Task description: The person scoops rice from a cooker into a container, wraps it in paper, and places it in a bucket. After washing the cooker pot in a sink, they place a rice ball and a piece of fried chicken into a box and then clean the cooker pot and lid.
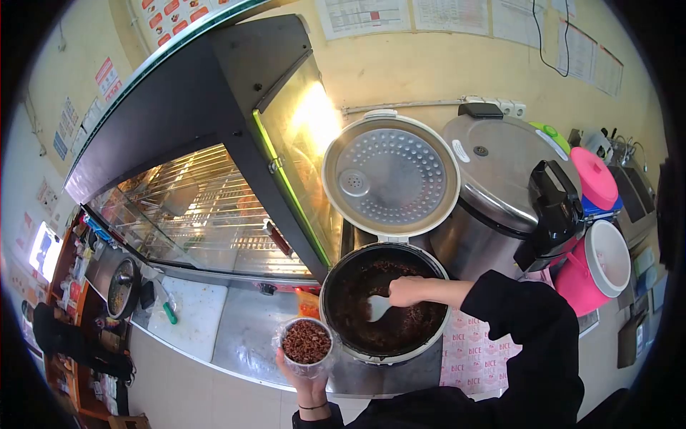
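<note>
My left hand (307, 386) is wrapped around a small bowl (314, 370) with clear plastic about it. Reddish-brown cooked rice (306, 339) fills the bowl up to about its rim. My right hand (409, 291) grips a white rice paddle (378, 308), its handle hidden in my fingers. The paddle's blade lies inside the dark pot of an open rice cooker (326, 304), against brown rice (400, 332) that is spread over the bottom and sides. Behind the pot, the cooker's dimpled metal lid (389, 175) stands raised. The bowl is just left of the cooker's front rim.
A lit glass display warmer (214, 200) stands at left, beside a second, closed steel cooker (486, 207) at right. A white cutting board (189, 314) carries a green-handled knife (169, 312). Pink buckets (582, 275) are far right. Another person (68, 336) stands at far left.
</note>
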{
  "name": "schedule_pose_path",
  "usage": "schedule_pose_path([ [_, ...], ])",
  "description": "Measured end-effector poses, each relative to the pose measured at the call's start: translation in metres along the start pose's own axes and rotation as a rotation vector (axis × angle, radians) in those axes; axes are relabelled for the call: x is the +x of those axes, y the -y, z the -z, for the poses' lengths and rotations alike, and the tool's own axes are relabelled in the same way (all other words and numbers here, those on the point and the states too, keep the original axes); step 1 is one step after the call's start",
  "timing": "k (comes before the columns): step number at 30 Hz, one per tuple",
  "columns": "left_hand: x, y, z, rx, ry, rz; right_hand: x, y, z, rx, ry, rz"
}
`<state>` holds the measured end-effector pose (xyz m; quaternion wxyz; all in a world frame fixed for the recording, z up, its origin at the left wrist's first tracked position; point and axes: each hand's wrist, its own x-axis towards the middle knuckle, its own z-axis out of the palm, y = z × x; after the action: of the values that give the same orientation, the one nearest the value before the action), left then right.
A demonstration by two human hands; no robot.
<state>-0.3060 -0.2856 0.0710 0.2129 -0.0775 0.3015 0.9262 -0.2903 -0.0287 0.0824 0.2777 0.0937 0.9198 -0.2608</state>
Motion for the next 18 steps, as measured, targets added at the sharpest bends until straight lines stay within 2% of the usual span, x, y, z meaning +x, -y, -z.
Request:
schedule_pose_path([
  [2, 0.005, 0.001, 0.009, -0.028, 0.023, 0.000, 0.017, -0.002, -0.015, -0.081, -0.034, -0.054],
  [6, 0.003, 0.000, 0.001, -0.008, -0.004, -0.003, 0.048, 0.009, -0.037, -0.063, 0.036, -0.011],
  [7, 0.002, 0.000, 0.000, -0.003, 0.000, 0.002, 0.048, 0.014, -0.034, -0.112, 0.072, 0.113],
  [10, 0.001, -0.001, -0.001, 0.015, 0.016, 0.006, 0.027, 0.021, -0.027, 0.076, -0.081, 0.054],
  [18, 0.003, 0.000, 0.002, 0.042, 0.079, -0.010, 0.000, 0.014, -0.031, 0.228, -0.182, 0.258],
])
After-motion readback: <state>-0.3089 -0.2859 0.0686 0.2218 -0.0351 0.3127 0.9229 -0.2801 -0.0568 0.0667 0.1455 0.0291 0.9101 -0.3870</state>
